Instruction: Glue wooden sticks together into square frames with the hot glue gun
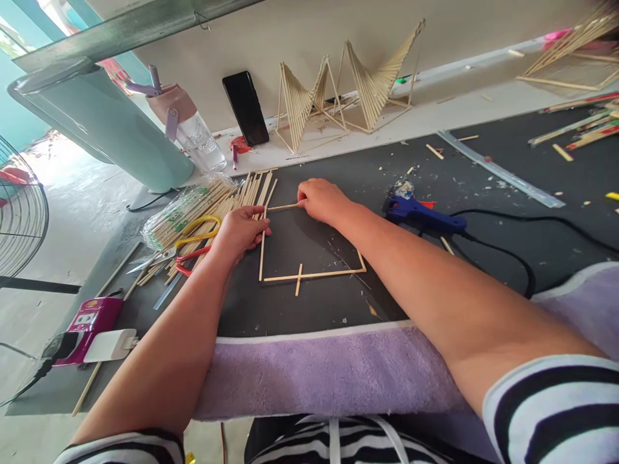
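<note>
Thin wooden sticks lie in a square outline on the dark tabletop. At the far left corner my left hand [242, 229] is closed, thumb and fingers pinching the left stick [262, 254] near its top end. My right hand [323, 198] pinches the far stick [283, 207] by its right part. Along the near side runs another stick [329, 274], crossed by a short stick [298, 280]. My right forearm hides most of the right side; only its lower end [361, 260] shows.
Left are scissors [181, 248], loose sticks [251, 193] and a bagged bundle [193, 209]. A blue glue gun [425, 216] with its cable lies right. Behind stand a phone [245, 108], a bottle [193, 132] and stick models [302, 103]. A purple cloth [329, 370] covers the near edge.
</note>
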Demonstrator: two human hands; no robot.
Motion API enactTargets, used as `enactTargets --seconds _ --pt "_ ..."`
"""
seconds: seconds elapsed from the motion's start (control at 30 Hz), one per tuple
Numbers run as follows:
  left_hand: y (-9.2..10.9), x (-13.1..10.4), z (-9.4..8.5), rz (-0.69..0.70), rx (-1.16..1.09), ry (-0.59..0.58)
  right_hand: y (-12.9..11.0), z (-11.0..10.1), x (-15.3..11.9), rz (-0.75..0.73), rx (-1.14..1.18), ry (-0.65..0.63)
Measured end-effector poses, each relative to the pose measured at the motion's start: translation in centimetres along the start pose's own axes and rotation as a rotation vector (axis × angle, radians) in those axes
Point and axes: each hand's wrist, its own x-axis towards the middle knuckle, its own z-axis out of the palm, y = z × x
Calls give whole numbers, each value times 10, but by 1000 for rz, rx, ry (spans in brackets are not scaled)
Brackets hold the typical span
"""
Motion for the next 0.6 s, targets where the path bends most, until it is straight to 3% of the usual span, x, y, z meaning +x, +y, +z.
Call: enactTargets --seconds 0.6 --pt "1 -2 1 1 3 -3 0 2 0 11 4 17"
